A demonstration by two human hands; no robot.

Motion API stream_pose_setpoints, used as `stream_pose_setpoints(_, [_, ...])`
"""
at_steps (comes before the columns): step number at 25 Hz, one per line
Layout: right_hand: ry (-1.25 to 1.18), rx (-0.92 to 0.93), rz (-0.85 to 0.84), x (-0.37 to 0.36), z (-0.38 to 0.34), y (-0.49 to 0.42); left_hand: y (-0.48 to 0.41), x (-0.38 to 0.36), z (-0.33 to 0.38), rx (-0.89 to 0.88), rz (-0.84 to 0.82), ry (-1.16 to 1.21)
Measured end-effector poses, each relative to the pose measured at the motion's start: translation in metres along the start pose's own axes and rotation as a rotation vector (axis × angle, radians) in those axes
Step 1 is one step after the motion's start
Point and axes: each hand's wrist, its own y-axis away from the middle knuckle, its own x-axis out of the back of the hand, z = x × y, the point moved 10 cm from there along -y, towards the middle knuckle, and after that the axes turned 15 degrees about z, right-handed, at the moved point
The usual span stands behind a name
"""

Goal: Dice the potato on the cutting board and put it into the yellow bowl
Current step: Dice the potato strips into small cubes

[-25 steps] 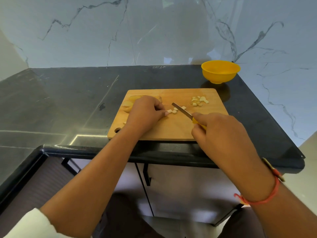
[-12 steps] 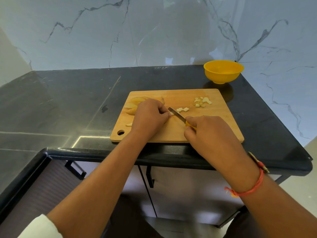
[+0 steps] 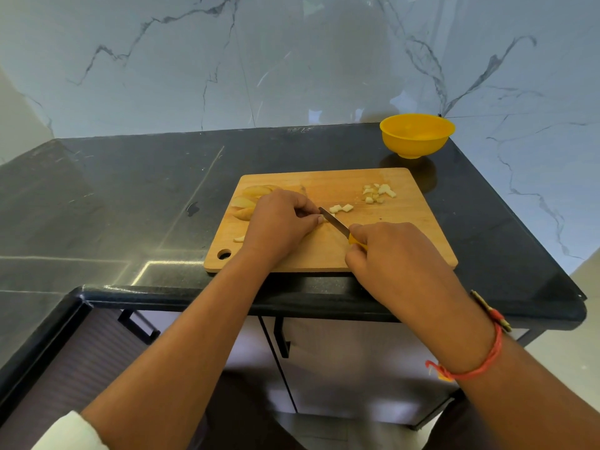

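Observation:
A wooden cutting board (image 3: 373, 254) lies on the black counter. My left hand (image 3: 279, 222) pinches a thin potato strip (image 3: 321, 218) against the board, fingers curled. My right hand (image 3: 393, 254) grips a yellow-handled knife (image 3: 334, 224), its blade just right of my left fingertips. Two fresh potato dice (image 3: 341, 208) lie beyond the blade. A small pile of diced potato (image 3: 378, 192) sits at the board's far right. Uncut potato slices (image 3: 246, 201) lie at the far left, partly hidden by my left hand. The yellow bowl (image 3: 417, 134) stands beyond the board's right corner; it looks empty.
The black counter (image 3: 130, 196) runs left and back to a marble wall (image 3: 292, 60). Its right edge (image 3: 535, 235) is close to the board. One loose potato bit (image 3: 239, 239) lies near the board's hanging hole (image 3: 224, 254). Cabinet doors with black handles are below.
The knife has drawn back toward my left fingertips. Two dice that lay by the blade now lie apart, beyond it. My left hand stays on the strip.

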Motion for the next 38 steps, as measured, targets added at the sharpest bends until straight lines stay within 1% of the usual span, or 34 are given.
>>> stream_pose_setpoints(6, [-0.008, -0.025, -0.019, -0.003, 0.000, 0.001, -0.002, -0.002, 0.001, -0.013, 0.016, -0.048])
stream_pose_setpoints(15, [0.076, 0.019, -0.035, 0.015, 0.008, 0.017, -0.001, -0.003, 0.001, -0.021, 0.052, -0.057])
stream_pose_setpoints(17, [0.095, 0.031, 0.009, 0.024, 0.010, 0.019, -0.001, -0.003, 0.001, -0.018, 0.050, -0.051])
stream_pose_setpoints(21, [0.037, 0.001, 0.176, 0.046, 0.017, 0.012, 0.000, -0.002, 0.002, -0.029, 0.041, -0.025])
stream_pose_setpoints(25, [-0.010, -0.065, 0.278, 0.037, 0.037, -0.011, -0.001, -0.012, 0.013, -0.032, -0.019, -0.047])
stream_pose_setpoints(30, [-0.062, -0.181, 0.332, 0.026, 0.065, -0.023, -0.011, -0.029, 0.027, -0.027, -0.025, -0.090])
stream_pose_setpoints(34, [-0.101, -0.210, 0.380, 0.027, 0.073, -0.020, -0.021, -0.045, 0.039, -0.054, -0.037, -0.083])
stream_pose_setpoints(38, [-0.137, -0.241, 0.387, 0.025, 0.081, -0.021, -0.032, -0.059, 0.051, -0.088, -0.027, -0.076])
